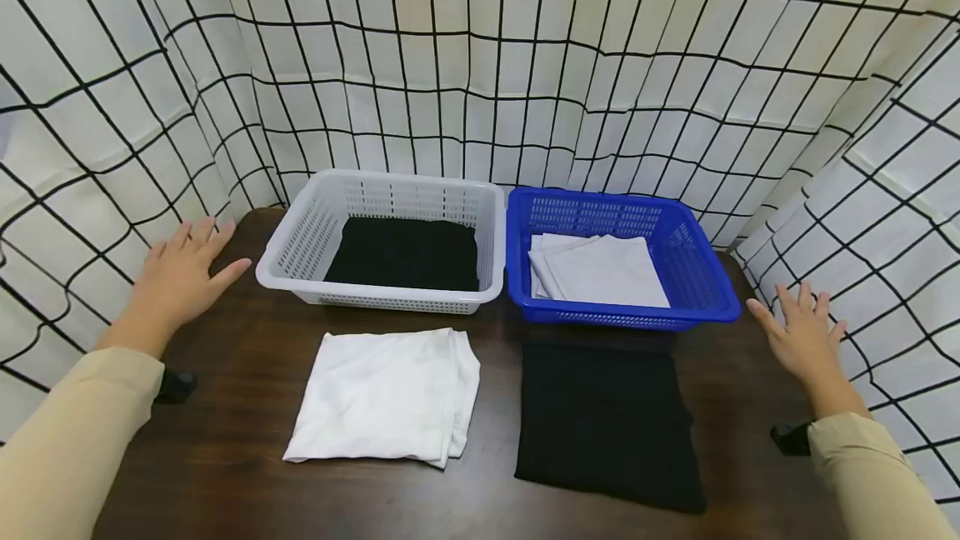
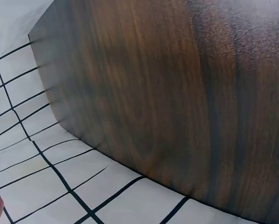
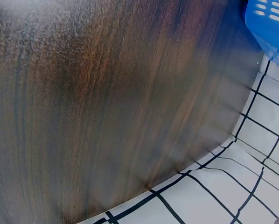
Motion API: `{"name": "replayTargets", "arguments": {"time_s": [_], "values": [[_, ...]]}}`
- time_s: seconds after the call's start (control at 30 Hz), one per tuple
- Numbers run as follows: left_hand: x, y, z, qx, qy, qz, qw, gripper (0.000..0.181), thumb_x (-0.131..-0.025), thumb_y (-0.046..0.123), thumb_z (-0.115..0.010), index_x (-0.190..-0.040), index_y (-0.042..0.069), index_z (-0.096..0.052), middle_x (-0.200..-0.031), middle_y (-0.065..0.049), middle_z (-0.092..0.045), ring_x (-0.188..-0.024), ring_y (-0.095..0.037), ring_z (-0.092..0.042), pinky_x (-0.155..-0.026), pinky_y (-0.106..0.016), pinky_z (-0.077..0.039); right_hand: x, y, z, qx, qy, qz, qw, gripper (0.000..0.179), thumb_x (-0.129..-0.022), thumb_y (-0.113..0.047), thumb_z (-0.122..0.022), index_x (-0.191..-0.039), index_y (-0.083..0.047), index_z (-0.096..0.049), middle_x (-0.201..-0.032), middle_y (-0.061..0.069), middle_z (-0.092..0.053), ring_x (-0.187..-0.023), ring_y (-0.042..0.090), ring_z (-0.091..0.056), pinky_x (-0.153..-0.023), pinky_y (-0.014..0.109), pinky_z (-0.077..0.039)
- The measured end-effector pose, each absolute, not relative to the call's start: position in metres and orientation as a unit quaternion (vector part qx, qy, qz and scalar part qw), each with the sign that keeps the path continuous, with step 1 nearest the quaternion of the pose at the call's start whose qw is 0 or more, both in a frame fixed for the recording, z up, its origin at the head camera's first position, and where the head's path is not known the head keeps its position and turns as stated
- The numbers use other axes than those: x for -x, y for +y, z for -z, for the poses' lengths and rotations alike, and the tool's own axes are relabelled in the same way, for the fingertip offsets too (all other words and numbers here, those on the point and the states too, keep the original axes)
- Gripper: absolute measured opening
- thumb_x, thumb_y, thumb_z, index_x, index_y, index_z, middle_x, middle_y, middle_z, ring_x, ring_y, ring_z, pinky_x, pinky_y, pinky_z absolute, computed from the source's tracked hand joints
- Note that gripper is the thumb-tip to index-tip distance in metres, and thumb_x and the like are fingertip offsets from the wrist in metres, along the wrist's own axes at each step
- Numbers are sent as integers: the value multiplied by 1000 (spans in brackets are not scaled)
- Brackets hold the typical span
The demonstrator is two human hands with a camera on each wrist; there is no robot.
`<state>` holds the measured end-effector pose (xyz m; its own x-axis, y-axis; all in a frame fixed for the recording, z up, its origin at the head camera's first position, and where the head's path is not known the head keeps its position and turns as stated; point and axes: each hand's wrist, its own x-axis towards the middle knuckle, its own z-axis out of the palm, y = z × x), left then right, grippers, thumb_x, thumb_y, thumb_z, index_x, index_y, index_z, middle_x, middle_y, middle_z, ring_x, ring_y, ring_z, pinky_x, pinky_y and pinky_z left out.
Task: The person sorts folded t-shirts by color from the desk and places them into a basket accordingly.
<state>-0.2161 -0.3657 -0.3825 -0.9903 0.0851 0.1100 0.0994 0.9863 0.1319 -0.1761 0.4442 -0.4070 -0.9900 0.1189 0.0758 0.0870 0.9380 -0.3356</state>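
Observation:
My left hand [image 1: 183, 273] is held with fingers spread to the left of the white basket [image 1: 292, 273], touching nothing I can make out. On the other side, my right hand [image 1: 806, 340] has its fingers extended near the right end of the blue basket [image 1: 705, 294]. A folded black cloth [image 1: 408, 255] lies inside the white basket, and folded white cloth [image 1: 607, 269] lies inside the blue one. In front of the white basket is a folded white cloth [image 1: 382, 398]. A folded black cloth [image 1: 607, 427] lies in front of the blue basket.
Both baskets stand side by side at the back of the dark wooden table [image 1: 247, 473]. White curtain with a black grid [image 1: 465, 65] surrounds the table at the back and both sides. Each wrist bears a black device, such as the left one [image 1: 175, 387].

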Motion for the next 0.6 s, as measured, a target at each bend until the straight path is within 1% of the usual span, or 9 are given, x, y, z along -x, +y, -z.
{"name": "replayTargets", "arguments": {"time_s": [0.13,0.3,0.43,0.6], "values": [[220,-367,382,46,-995,76,53,81,-102,61,-28,-159,5,-12,-160,-33,-10,-146,-57,-9,-113,-75,-7,176,442,408,50,-983,-171,43,87,-103,-63,-25,-155,6,-12,-156,40,10,-143,59,17,-104,84,10],[228,-359,381,48,-993,86,57,82,-102,61,-29,-159,6,-7,-162,-31,-7,-148,-56,-6,-115,-74,-5,175,441,409,50,-983,-168,49,86,-103,-62,-25,-156,4,-10,-156,40,9,-143,60,16,-104,83,11],[228,-352,380,50,-992,91,72,80,-103,57,-33,-159,5,-10,-161,-31,-12,-148,-54,-9,-116,-72,-6,178,440,407,46,-984,-168,42,86,-103,-62,-25,-157,3,-8,-156,40,10,-143,59,16,-103,84,10],[231,-342,376,58,-990,87,95,77,-103,53,-36,-158,3,-15,-160,-31,-18,-149,-51,-12,-118,-69,-10,182,437,400,41,-984,-165,50,87,-102,-62,-27,-155,5,-12,-157,40,6,-144,59,14,-105,84,9]]}}
